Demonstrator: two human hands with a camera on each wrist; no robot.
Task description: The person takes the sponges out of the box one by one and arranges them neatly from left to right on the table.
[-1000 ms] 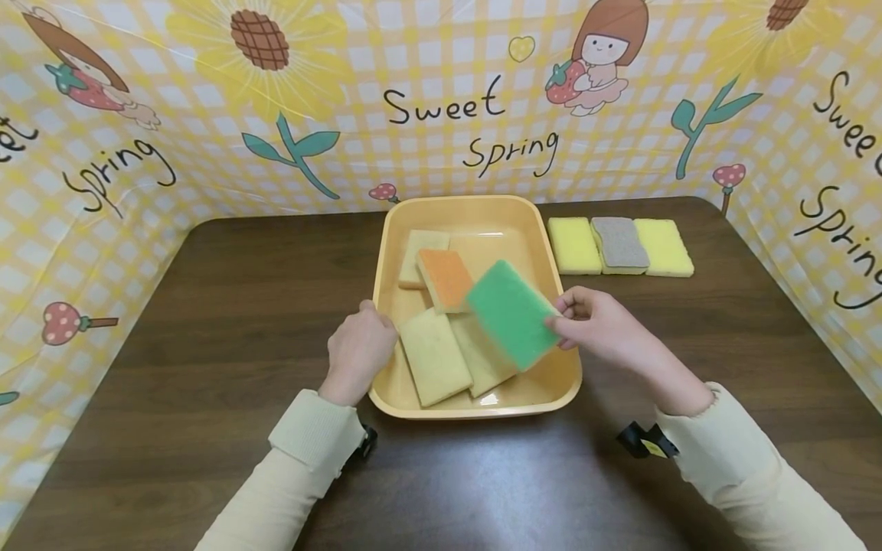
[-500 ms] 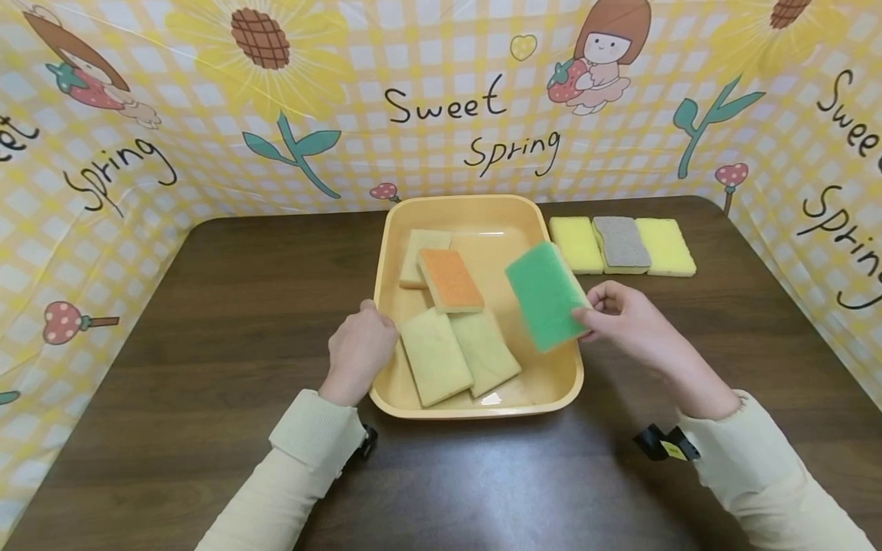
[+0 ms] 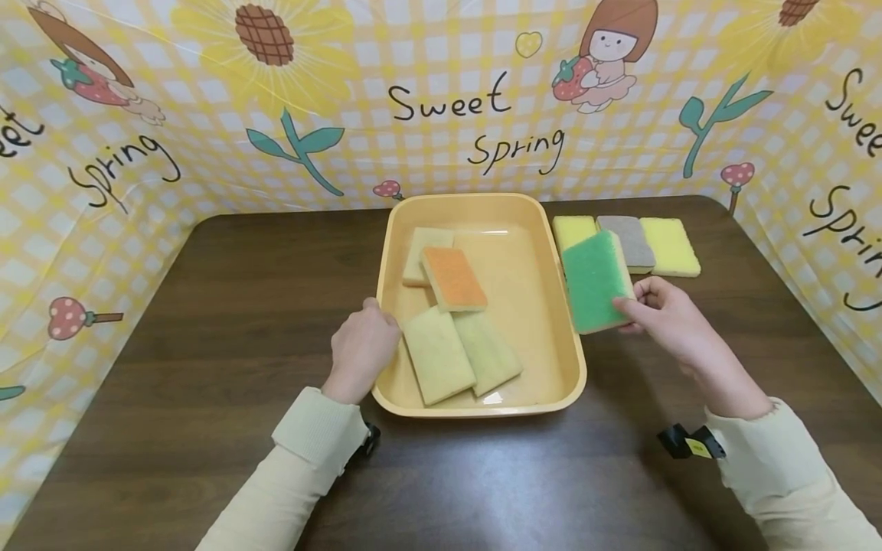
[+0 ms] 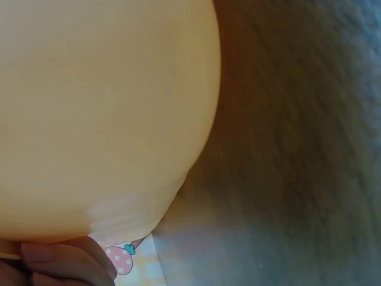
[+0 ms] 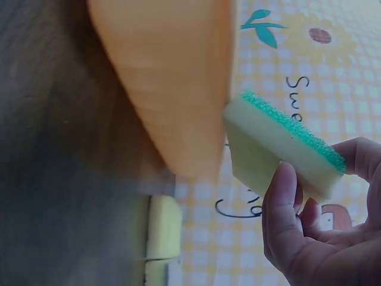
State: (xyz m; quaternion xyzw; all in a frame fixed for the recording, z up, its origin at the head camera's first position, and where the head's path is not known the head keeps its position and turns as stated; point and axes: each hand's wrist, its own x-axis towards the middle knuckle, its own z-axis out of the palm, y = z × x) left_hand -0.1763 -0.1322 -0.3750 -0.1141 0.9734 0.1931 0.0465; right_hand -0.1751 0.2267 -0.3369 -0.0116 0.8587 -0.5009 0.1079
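By the right rim of the tray point(image 3: 527, 291), contact hard to judge, there's the green-faced sponge point(image 3: 591, 283), just left of the right hand point(image 3: 671, 317) pinching its near right corner, long axis pointing toward the sponge row point(image 3: 670, 246); the farther left hand point(image 3: 361, 348) grips the left rim.

The scouring sponge point(image 3: 596, 283) has a bright green face over pale cream-yellow foam. In the light orange-yellow tray point(image 3: 530, 321), the orange-faced sponge point(image 3: 456, 280) stands out against the plain pale-yellow sponges point(image 3: 439, 357). Outside it, the two brighter yellow sponges point(image 3: 670, 246) flank a grey-faced sponge point(image 3: 637, 243). The desk point(image 3: 276, 306) is dark brown with a streaked wood grain. The backdrop point(image 3: 441, 168) is yellow-and-white checked, printed with yellow sunflowers, teal leaves, black lettering and white-dotted pink shapes. The sleeves point(image 3: 289, 467) are off-white; the black wrist device point(image 3: 678, 442) on the right bears a yellow patch.
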